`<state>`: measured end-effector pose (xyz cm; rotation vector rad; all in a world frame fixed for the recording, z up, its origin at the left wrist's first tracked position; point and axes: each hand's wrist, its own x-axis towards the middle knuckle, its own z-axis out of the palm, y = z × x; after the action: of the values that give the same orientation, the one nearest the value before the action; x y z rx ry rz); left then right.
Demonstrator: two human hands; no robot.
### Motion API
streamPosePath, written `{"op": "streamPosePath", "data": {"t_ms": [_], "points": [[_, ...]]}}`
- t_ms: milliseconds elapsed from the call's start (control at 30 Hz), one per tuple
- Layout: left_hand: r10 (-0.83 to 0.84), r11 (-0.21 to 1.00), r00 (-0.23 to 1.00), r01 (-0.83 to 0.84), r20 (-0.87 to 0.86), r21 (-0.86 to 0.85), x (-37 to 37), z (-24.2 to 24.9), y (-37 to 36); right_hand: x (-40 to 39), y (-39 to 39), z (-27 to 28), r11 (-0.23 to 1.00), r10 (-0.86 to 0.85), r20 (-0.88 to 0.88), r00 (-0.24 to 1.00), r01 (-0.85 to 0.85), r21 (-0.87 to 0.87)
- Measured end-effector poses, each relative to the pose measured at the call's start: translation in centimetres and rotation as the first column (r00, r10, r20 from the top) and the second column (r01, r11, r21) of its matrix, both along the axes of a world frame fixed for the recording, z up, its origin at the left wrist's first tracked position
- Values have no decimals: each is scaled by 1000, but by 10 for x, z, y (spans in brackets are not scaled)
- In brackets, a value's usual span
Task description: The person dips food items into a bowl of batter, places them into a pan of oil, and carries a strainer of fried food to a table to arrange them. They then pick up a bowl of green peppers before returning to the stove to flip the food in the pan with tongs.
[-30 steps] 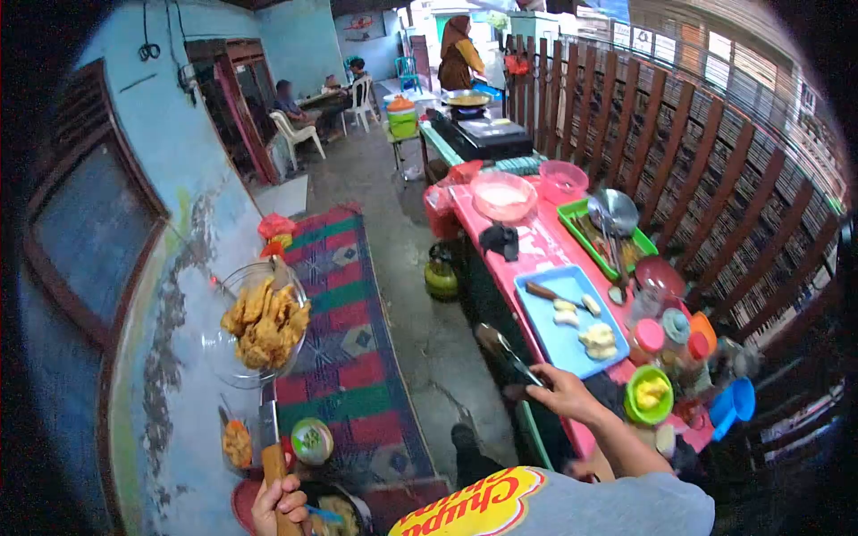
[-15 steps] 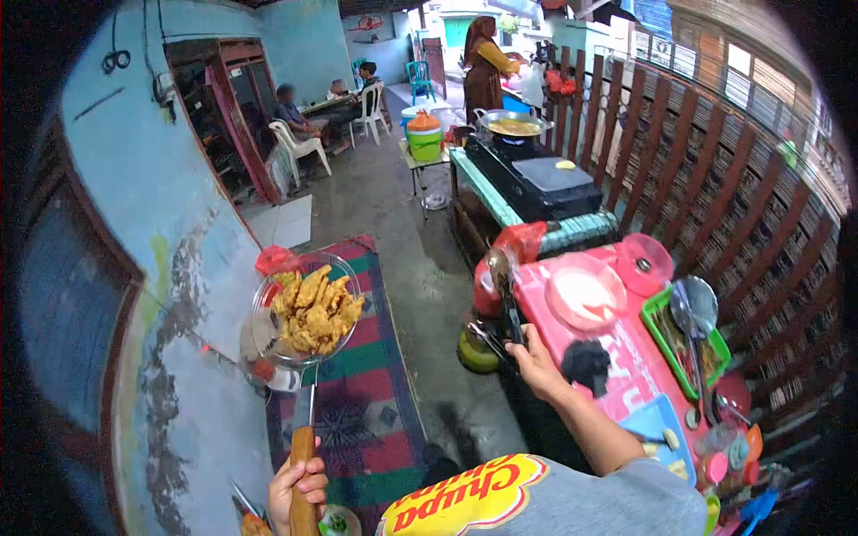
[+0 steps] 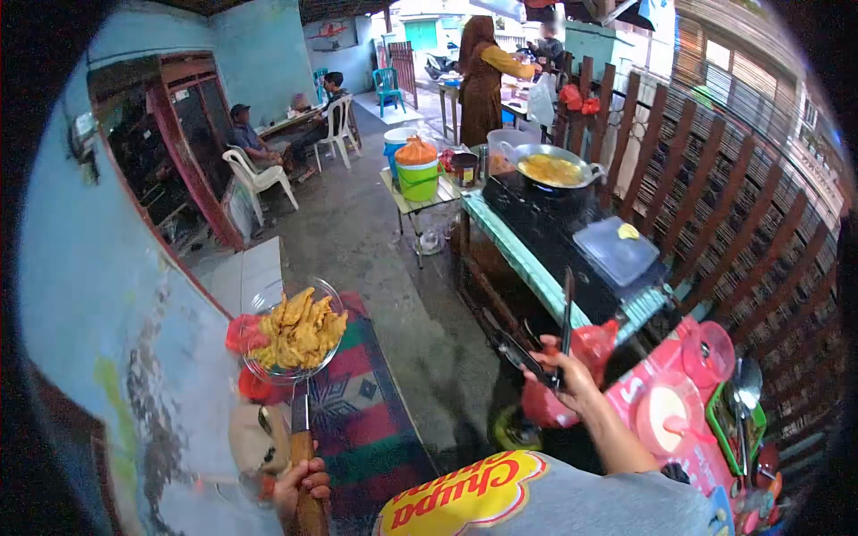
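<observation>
My left hand (image 3: 304, 489) grips the wooden handle of a wire strainer (image 3: 302, 420) at the lower left. Golden fried food (image 3: 299, 330) is heaped in the strainer's basket, above a striped mat. My right hand (image 3: 565, 375) holds dark tongs (image 3: 567, 313), whose two arms are spread apart. A red plastic bag (image 3: 594, 348) is just beyond that hand. Farther off, a wok (image 3: 552, 168) with food in yellow oil sits on the black stove (image 3: 536, 214).
A pink table (image 3: 626, 393) with a bowl of white batter (image 3: 668, 415) stands at the right. A plastic container (image 3: 617, 250) lies on the stove. Beyond are a green bucket (image 3: 418, 181), a person standing (image 3: 483, 80) and people seated at the left. A slatted fence runs along the right.
The view has turned right and moved nearer the stove. My right hand has left the pink table's edge with the tongs, which are now spread. The loaded strainer is still in my left hand.
</observation>
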<state>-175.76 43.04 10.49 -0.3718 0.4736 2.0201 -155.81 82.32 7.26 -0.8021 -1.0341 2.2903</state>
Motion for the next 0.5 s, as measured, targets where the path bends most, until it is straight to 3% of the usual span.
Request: {"op": "streamPosePath", "data": {"t_ms": [133, 300, 367, 500], "points": [[75, 977, 997, -74, 4, 202, -96, 8, 76, -97, 63, -54, 979, 98, 42, 994, -88, -185], [36, 969, 990, -68, 137, 237, -235, 17, 151, -276, 135, -42, 984, 170, 125, 977, -161, -81], [30, 972, 998, -18, -48, 233, -287, 5, 166, -351, 156, -26, 961, 272, 37, 962, -273, 35], [63, 986, 994, -47, -94, 160, -398, -27, 196, -498, 195, -11, 925, 379, 8, 925, -379, -24]]}}
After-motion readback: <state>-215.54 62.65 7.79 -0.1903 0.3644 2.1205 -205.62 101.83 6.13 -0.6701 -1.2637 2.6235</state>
